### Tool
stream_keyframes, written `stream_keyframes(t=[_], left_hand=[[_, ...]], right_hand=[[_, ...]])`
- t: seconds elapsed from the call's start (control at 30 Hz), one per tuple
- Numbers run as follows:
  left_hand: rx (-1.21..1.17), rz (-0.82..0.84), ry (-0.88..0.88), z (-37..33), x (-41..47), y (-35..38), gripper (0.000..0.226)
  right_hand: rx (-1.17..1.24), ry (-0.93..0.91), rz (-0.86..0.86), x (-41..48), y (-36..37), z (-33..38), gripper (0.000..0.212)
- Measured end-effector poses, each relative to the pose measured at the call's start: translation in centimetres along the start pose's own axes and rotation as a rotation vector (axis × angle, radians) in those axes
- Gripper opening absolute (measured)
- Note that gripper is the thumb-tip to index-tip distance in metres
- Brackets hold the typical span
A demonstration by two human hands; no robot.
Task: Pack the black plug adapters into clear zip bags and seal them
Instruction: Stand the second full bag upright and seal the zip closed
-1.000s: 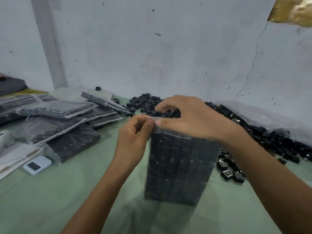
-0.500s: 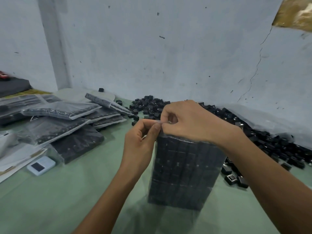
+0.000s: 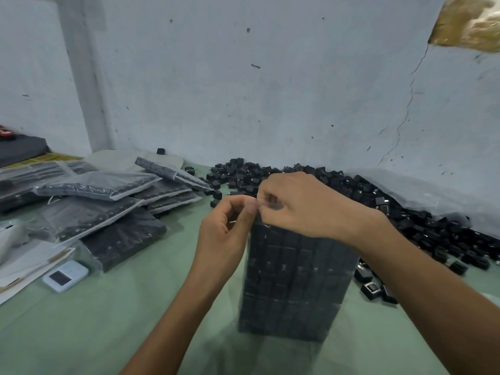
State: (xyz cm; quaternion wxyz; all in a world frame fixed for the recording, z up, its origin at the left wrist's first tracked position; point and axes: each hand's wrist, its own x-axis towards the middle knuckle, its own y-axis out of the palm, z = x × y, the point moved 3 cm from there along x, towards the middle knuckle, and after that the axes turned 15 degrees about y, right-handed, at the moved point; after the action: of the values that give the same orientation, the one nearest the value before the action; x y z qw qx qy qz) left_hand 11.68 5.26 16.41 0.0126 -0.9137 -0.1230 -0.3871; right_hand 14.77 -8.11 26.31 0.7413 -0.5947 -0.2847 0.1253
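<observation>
The full bag (image 3: pixel 295 282) stood upright on the table (image 3: pixel 81 320); my left hand (image 3: pixel 227 231) and right hand (image 3: pixel 305 207) both pinched its top strip; I judged it heavy, its film slick, best gripped at that strip.

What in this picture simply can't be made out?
1. Head view: the top of the zip bag is covered by the left hand and right hand; how far it is sealed cannot be told.
2. Head view: the screen of the white device is too small to read.
3. Head view: the red thing is cut by the left edge and blurred.
</observation>
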Motion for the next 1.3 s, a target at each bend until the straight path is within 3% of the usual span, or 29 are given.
stream_keyframes(t=[0.43, 0.63, 0.93, 1.3], left_hand=[[0.140, 0.083, 0.029, -0.5, 0.7, 0.0, 0.006], [0.187, 0.199, 0.021, -0.8, 1.0, -0.2, 0.005], [0.225, 0.168, 0.069, -0.8, 0.7, 0.5, 0.011], [0.224, 0.224, 0.061, -1.4, 0.9, 0.1, 0.007]], right_hand=[[0.035, -0.013, -0.021, -0.8, -0.1, -1.0, 0.012], [0.071, 0.016, -0.036, -1.1, -0.2, -1.6, 0.012], [0.277, 0.068, -0.018, -1.5, 0.0, -2.6, 0.008], [0.231, 0.078, -0.011, -1.4, -0.2, -2.2, 0.010]])
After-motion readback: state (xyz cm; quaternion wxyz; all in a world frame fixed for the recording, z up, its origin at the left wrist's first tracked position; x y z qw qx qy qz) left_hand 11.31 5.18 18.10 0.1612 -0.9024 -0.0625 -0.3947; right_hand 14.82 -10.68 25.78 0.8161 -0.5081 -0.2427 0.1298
